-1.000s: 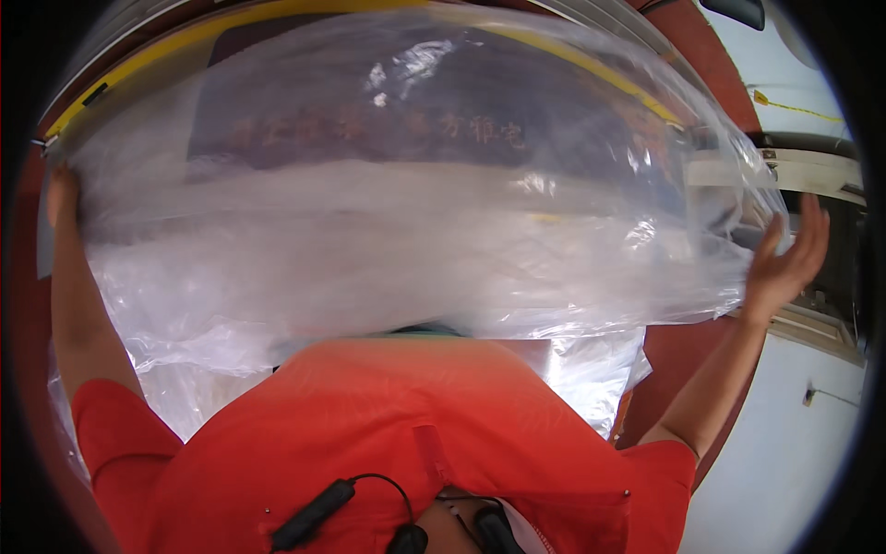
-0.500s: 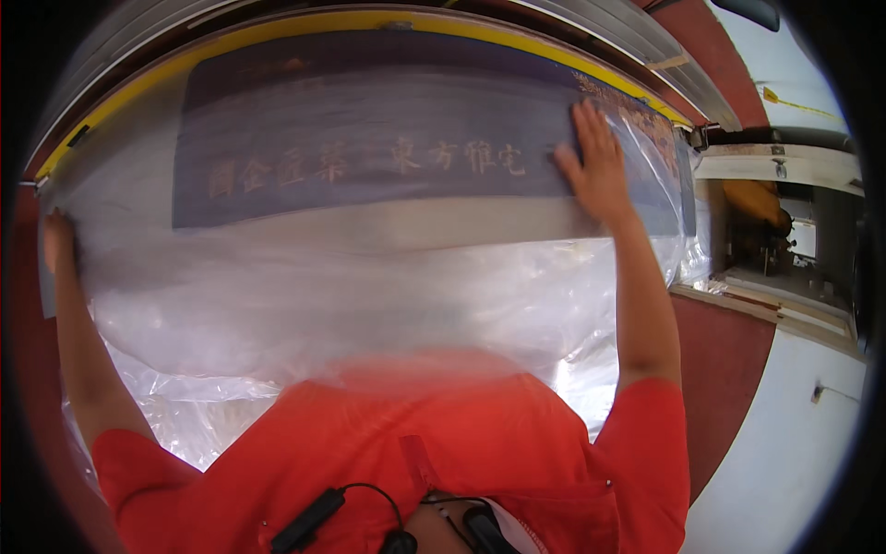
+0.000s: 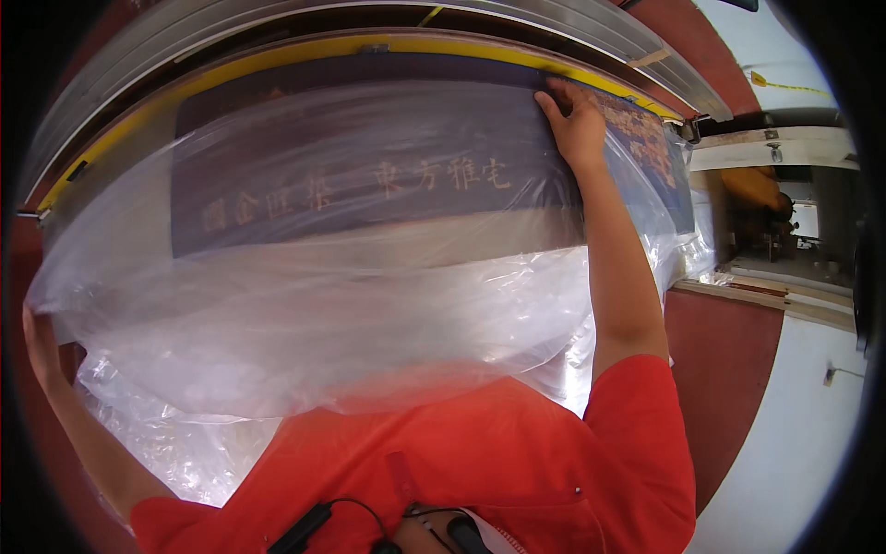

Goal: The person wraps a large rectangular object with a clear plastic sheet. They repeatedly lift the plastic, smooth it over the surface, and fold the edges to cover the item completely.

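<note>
A large clear plastic sheet (image 3: 351, 314) billows across a wide flat panel with a dark purple band (image 3: 369, 175) and pale lettering. My right hand (image 3: 574, 120) reaches far up and presses flat on the sheet at the panel's upper edge, just under a yellow strip (image 3: 277, 57). My left hand (image 3: 39, 337) grips the sheet's left edge low down, partly hidden by the plastic. My orange shirt (image 3: 461, 452) fills the bottom of the view.
Grey metal rails (image 3: 305, 18) curve above the yellow strip. A dark red surface (image 3: 724, 369) and a white wall (image 3: 803, 443) lie to the right. Further right, an opening shows a person in orange (image 3: 752, 189).
My right hand moved from the sheet's right edge onto the panel, then climbed to its upper edge. The plastic settled down, showing more of the dark band. My left hand stayed put.
</note>
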The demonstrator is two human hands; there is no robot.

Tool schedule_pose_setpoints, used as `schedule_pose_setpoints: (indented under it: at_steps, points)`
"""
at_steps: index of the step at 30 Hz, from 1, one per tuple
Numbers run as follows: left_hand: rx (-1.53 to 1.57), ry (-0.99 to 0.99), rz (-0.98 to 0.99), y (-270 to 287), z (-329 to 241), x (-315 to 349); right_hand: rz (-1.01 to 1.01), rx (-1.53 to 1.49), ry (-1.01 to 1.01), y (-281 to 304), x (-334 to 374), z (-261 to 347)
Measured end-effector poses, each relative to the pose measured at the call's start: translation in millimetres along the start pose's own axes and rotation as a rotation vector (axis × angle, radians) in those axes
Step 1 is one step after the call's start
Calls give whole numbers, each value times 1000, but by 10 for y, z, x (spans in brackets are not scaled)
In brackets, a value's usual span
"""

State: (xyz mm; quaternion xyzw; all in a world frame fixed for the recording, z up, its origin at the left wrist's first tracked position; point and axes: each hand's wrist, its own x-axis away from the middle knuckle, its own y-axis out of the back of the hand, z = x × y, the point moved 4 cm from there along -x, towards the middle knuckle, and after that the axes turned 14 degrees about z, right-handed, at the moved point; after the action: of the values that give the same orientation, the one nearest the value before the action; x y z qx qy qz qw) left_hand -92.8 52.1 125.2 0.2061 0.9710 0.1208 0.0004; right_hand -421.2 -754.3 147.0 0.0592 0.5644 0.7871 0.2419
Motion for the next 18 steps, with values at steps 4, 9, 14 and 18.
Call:
schedule_pose_setpoints:
  at_steps: [4, 9, 14, 18]
  points:
    - [139, 25, -98, -516, -565, 486, -99, 351, 186, 60, 42, 127]
    - [-132, -36, -283, 303, -169, 259, -6, -632, 63, 211, 34, 44]
    - [-731, -3, -481, -694, 29, -847, 2, -381, -195, 67, 117, -705]
    - [-692, 63, -510, -1369, -123, -1673, -172, -118, -184, 302, -418, -1013]
